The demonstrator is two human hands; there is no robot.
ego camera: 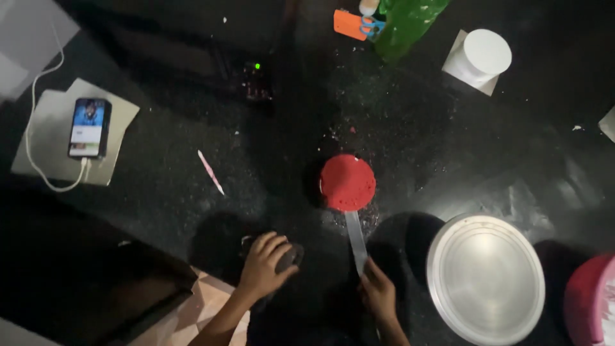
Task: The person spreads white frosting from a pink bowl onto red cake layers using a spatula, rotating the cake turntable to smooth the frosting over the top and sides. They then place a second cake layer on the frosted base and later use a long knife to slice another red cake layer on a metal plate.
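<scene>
1. The left hand (pixel 264 264) is curled down over a small dark rounded object (pixel 288 257) on the dark speckled desk (pixel 160 186), fingers closed around it.
2. The right hand (pixel 378 296) grips the lower end of a long flat metal blade (pixel 356 240).
3. The blade points up toward a round red cake (pixel 347 182), its tip lying at the cake's lower edge, with red crumbs scattered around.
4. A round silver metal pan (pixel 485 277) sits just right of the right hand; a pink tub (pixel 590 298) is beside it at the frame edge.
5. Farther off lie a white cylindrical container (pixel 480 57), a green plastic bag (pixel 403 22), a charging phone (pixel 88 127) and a thin pink stick (pixel 210 172).
</scene>
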